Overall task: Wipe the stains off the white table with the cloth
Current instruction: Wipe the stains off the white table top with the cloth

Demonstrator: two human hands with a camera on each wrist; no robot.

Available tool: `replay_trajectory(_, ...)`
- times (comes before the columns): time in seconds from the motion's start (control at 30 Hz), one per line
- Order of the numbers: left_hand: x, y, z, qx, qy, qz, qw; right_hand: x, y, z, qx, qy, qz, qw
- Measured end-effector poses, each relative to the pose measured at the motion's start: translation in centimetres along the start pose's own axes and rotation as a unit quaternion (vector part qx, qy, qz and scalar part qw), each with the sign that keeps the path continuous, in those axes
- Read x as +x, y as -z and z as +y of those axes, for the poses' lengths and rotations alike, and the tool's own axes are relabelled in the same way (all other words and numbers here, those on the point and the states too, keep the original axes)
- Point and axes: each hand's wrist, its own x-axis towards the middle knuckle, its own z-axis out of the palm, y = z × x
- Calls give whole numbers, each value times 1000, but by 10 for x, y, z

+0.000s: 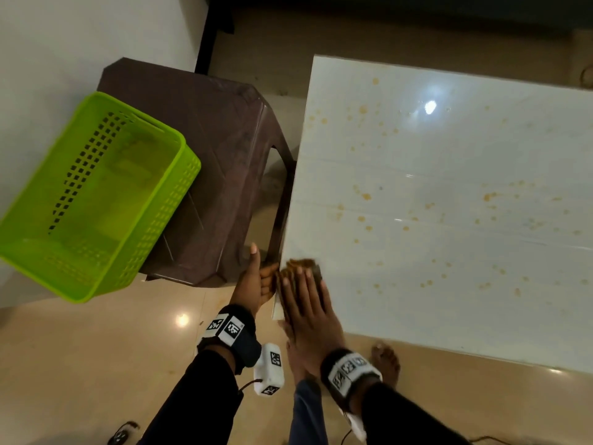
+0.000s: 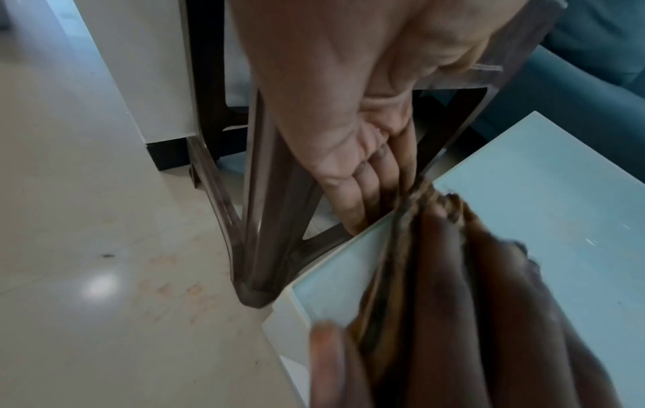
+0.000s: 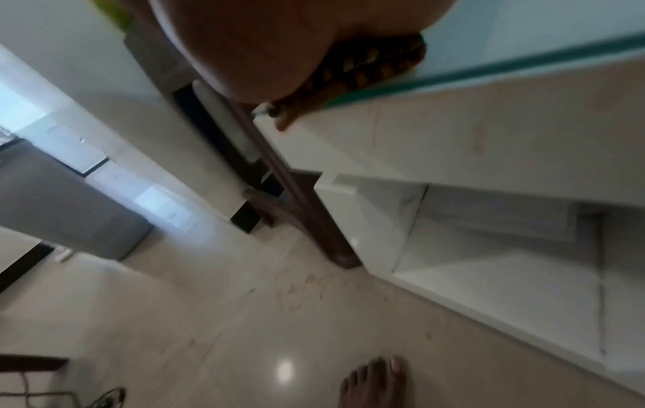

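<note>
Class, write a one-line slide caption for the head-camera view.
Right hand presses a brown cloth flat at the stained white table corner; left hand cupped beside the edge.

We see our left hand [image 2: 349,132] cupped at the white table [image 2: 558,209] edge; cloth [image 2: 429,198] at five o'clock.

Orange-speckled white table [image 1: 449,162], brown cloth [image 1: 305,266], perforated lime-green basket [image 1: 96,194].

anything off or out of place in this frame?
Yes. Yellow-brown stains speckle most of the white table; only the near-left corner around the cloth under the right hand looks clean. The green basket overhangs the brown stool, tilted.
</note>
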Motion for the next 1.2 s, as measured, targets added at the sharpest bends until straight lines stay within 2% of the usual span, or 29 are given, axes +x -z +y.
replay_trajectory(0.07, 0, -2, 2, 3, 7, 2, 1000, 0, -3, 13, -17, 35, -13, 999)
replay_trajectory(0.13, 1, -1, 0, -3, -1, 4, 1000, 48, 17, 34, -13, 29, 0, 999)
replay_trajectory(0.2, 5, 2, -6, -7, -14, 7, 1000, 122, 45, 59, -11, -11, 46, 999)
replay_trajectory(0.27, 6, 4, -8, -3, -22, 6, 1000, 189, 74, 78, -14, -65, 54, 996)
replay_trajectory(0.33, 7, 5, -8, 2, -15, 12, 1000, 219, 86, 86, -23, -94, 58, 994)
replay_trajectory(0.4, 5, 3, -7, 2, -14, 19, 1000, 203, 75, 77, -25, -104, 73, 992)
replay_trajectory(0.47, 4, 1, -5, 1, -10, 31, 999, 144, 51, 51, -9, -80, 70, 994)
replay_trajectory(0.57, 5, -5, 1, 11, 0, 28, 1000, 36, 11, 18, -14, -13, 21, 1000)
replay_trajectory(0.6, 7, -8, 3, 8, -4, 24, 1000, 17, 5, 17, -24, 9, 8, 1000)
replay_trajectory(0.67, 8, -11, 3, 3, -7, 21, 1000, 27, 11, 34, -23, 24, -16, 999)
replay_trajectory(0.73, 14, -10, 1, -7, -10, 23, 1000, 79, 32, 56, -16, 9, 17, 1000)
replay_trajectory(0.77, 15, -8, 0, -14, -11, 28, 999, 113, 46, 68, -12, -13, 43, 999)
replay_trajectory(0.83, 21, -5, -6, -19, -10, 37, 999, 174, 71, 88, -14, -74, 52, 996)
replay_trajectory(0.9, 22, -2, -13, -22, -6, 37, 999, 194, 80, 94, -17, -120, 70, 990)
replay_trajectory(0.93, 21, -1, -12, -18, -12, 36, 999, 185, 74, 90, -9, -138, 75, 988)
replay_trajectory(1.0, 19, -1, -11, 11, -22, 38, 999, 129, 57, 67, 10, -145, 72, 987)
replay_trajectory(1.1, 51, 11, -40, 117, -53, 66, 990, 9, 14, 34, 6, -77, 13, 997)
replay_trajectory(1.13, 63, 17, -50, 137, -67, 78, 985, -15, 7, 33, -6, -51, 3, 999)
replay_trajectory(1.2, 75, 21, -57, 144, -77, 80, 983, -6, 7, 51, -9, -32, 1, 999)
